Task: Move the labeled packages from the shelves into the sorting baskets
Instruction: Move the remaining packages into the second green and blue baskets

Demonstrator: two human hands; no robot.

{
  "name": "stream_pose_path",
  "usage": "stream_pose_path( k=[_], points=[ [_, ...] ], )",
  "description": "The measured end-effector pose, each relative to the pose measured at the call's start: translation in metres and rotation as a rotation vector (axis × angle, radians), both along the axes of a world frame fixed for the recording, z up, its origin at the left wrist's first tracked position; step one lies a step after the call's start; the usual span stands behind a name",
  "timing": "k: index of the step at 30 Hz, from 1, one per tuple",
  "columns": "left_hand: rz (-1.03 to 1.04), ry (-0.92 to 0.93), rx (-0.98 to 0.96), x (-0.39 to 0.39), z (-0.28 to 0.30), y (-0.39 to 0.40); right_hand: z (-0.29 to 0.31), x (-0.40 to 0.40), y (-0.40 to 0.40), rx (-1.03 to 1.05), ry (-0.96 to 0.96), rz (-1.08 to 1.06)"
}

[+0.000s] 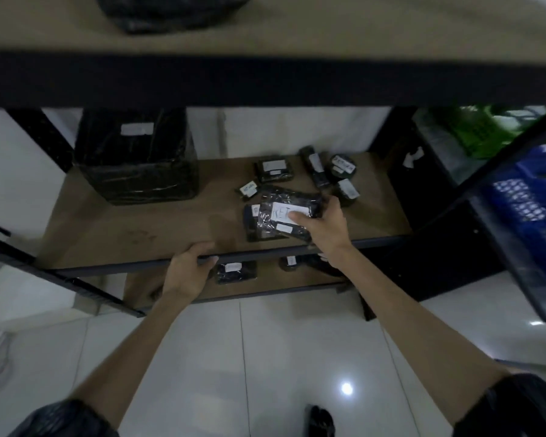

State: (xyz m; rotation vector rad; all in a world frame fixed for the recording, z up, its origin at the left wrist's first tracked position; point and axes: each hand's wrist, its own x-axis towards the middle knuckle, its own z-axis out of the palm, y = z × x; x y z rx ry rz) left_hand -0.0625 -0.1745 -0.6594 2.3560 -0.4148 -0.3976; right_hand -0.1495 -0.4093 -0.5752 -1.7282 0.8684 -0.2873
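Note:
My right hand grips a flat black-wrapped package with a white handwritten label, held just above the middle shelf. My thumb lies on the label and my fingers curl round the package's right end. Under it lies another flat black package. Several small labeled black packages lie further back on the same shelf. My left hand holds the shelf's front rail, fingers curled over its edge. A blue basket and a green basket stand to the right.
A large black-wrapped box with a white label stands at the shelf's back left. The upper shelf's dark rail spans the view overhead. Two labeled packages lie on the lower shelf. White floor tiles lie below.

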Motion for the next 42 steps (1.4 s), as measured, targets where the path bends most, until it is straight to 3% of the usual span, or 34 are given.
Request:
stream_pose_path(
  k=[6, 11, 15, 22, 28, 42],
  points=[
    [-0.251, -0.121, -0.138, -0.064, 0.102, -0.072, 0.068, -0.079, -0.068, 0.025, -0.063, -0.068],
    [-0.285, -0.125, -0.144, -0.148, 0.135, -0.138, 0.097, -0.176, -0.135, -0.017, -0.085, -0.072],
    [-0.308, -0.076, -0.190, -0.228, 0.158, -0.227, 0.120, -0.258, -0.218, -0.055, -0.069, -0.054],
    [-0.427, -0.209, -0.305, -0.299, 0.232, -0.405, 0.189, -0.340, -0.366, -0.036, -0.188, -0.113],
    [-0.543, -0.227, -0.255, -0.310, 0.262, -0.511, 0.223, -0.362, -0.472, -0.045, -0.242, -0.228],
    [-0.625, -0.188, -0.176, -0.260, 0.230, -0.802, 0.188, -0.361, -0.735, 0.042, -0.098, -0.393]
  ],
)
